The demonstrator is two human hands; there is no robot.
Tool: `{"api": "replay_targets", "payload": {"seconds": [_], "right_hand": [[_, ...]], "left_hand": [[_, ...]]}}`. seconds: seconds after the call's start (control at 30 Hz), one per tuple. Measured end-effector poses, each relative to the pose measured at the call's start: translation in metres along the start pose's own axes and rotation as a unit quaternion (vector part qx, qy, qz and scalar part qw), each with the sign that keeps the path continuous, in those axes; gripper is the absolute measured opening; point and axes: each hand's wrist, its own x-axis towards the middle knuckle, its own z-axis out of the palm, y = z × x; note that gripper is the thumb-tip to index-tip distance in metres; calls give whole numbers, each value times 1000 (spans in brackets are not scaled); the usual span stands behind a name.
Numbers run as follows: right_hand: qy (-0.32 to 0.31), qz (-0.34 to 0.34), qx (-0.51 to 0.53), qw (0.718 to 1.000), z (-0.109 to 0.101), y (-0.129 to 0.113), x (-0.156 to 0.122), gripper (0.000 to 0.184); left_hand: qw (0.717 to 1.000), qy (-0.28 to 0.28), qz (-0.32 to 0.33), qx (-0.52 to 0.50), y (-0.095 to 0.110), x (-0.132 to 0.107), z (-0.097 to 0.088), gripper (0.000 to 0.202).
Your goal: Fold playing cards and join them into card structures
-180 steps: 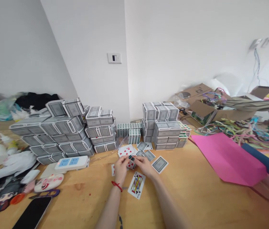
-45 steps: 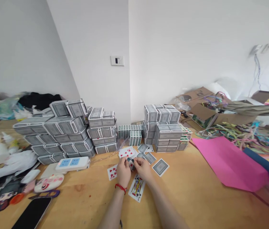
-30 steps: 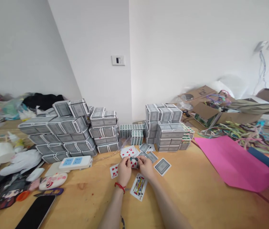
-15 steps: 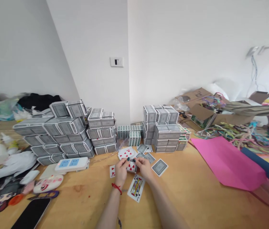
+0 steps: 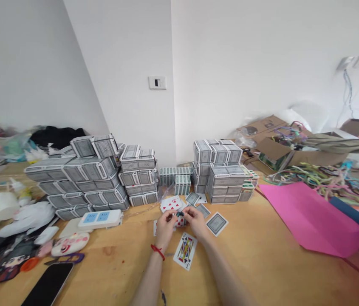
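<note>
The left hand (image 5: 165, 225) and right hand (image 5: 196, 222) had drawn closer together.
Nearly closed, both pinched the heart-marked card piece (image 5: 181, 221) between them, twelve o'clock from the jack card (image 5: 185, 251); handling seemed unfinished.

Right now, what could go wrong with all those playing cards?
The heart card between the left hand and right hand might slip or crease. The right hand could nudge the nearby face-down card. A bump might topple the two top card blocks on the leftmost stack, since they sit unevenly.
</note>
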Motion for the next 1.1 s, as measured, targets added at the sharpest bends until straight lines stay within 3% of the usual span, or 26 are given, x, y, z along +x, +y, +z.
{"api": "replay_targets", "payload": {"seconds": [0.2, 0.67, 0.87, 1.1], "right_hand": [[-24, 39, 6, 999, -3, 1, -1, 28], [-21, 51, 28, 998, -5, -3, -3, 31], [-63, 76, 31, 995, -6, -2, -2, 31], [3, 62, 40, 997, 0, -2, -1, 30]], "left_hand": [[1000, -23, -13, -3, 2, 1, -2, 23], [996, -55, -51, -54, 6, 2, -1, 25], [992, -76, -72, -72, 3, 0, -5, 25], [993, -27, -67, -94, 1, -3, 1, 28]]}}
